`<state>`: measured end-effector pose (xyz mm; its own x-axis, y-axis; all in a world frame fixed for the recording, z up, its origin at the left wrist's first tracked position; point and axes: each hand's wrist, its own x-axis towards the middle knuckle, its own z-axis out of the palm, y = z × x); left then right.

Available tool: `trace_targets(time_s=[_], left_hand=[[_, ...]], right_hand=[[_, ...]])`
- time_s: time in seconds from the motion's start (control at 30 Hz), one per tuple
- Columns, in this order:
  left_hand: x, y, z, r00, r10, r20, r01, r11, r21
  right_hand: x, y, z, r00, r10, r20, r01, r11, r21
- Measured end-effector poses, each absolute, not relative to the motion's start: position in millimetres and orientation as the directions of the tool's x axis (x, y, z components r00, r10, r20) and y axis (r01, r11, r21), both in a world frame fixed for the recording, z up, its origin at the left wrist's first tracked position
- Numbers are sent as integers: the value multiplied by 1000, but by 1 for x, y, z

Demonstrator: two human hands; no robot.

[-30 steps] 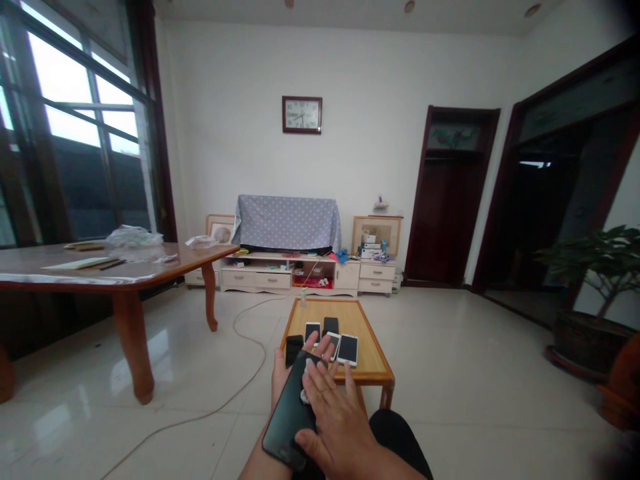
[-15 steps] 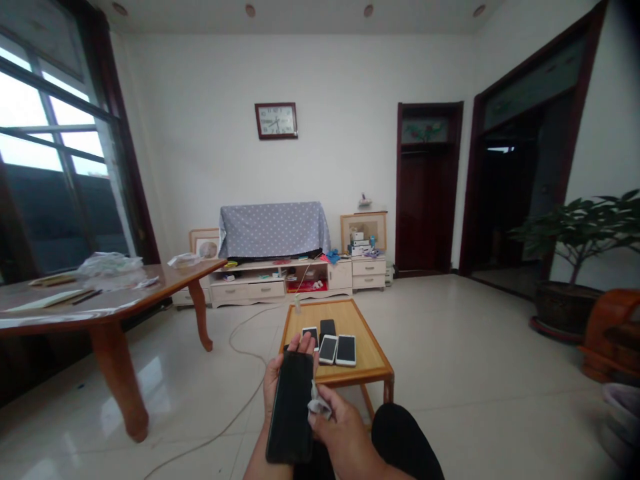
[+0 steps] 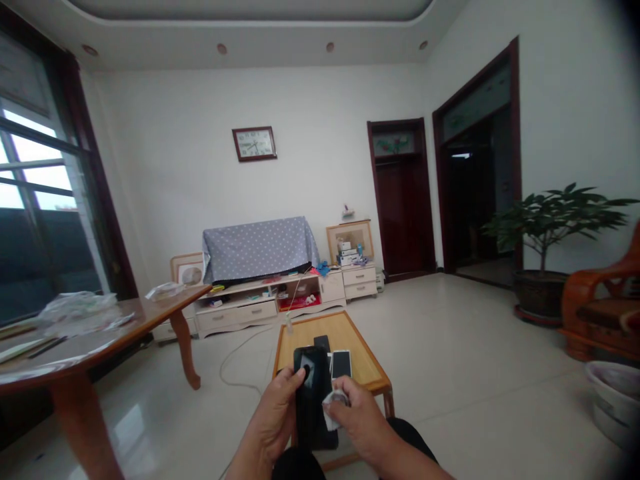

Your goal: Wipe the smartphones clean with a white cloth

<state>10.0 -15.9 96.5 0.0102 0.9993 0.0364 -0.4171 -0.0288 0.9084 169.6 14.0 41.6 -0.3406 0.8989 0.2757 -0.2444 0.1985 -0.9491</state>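
Observation:
A large black phone [image 3: 315, 417] stands nearly upright in front of me, its dark screen towards me. My left hand [image 3: 275, 410] is closed on its left edge, the thumb lying over the screen near the top. Pinched in my right hand [image 3: 365, 417] is a crumpled white tissue [image 3: 334, 408], held against the phone's right side. Just beyond, on a small wooden table [image 3: 363, 340], lie a white-framed phone [image 3: 342, 364] and a dark phone [image 3: 321, 343]. The black phone partly covers another white edge there.
A larger wooden table [image 3: 150, 313] with plastic bags [image 3: 83, 310] is on the left. A cable [image 3: 235, 357] runs over the floor. On the right stand a potted plant [image 3: 543, 293], a wooden chair [image 3: 595, 293] and a pale bucket [image 3: 613, 393]. A low cabinet [image 3: 247, 317] lines the far wall.
My left hand has shifted from cradling the black phone underneath to gripping its left side, thumb on the screen. The tissue has moved up along the phone's right side. The view has tilted upward.

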Motion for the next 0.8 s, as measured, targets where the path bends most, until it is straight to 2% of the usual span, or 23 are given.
trace_targets(time_s=[0.17, 0.37, 0.57, 0.7, 0.8], left_hand=[[22, -23, 116, -67, 998, -2, -357, -23, 934], [16, -23, 112, -171, 973, 154, -287, -198, 937], [18, -25, 108, -230, 917, 325, 13, -331, 943], [24, -26, 110, -235, 864, 445, 240, -392, 888], [26, -24, 111, -225, 839, 495, 318, -417, 851]], right_hand=[[179, 26, 47, -337, 877, 343, -165, 304, -938], [190, 36, 60, -134, 903, 408, -141, 390, -910], [192, 27, 88, -26, 920, 391, -151, 383, -911], [191, 20, 117, -20, 888, 460, -145, 452, -880], [193, 13, 136, -13, 849, 528, -177, 518, -837]])
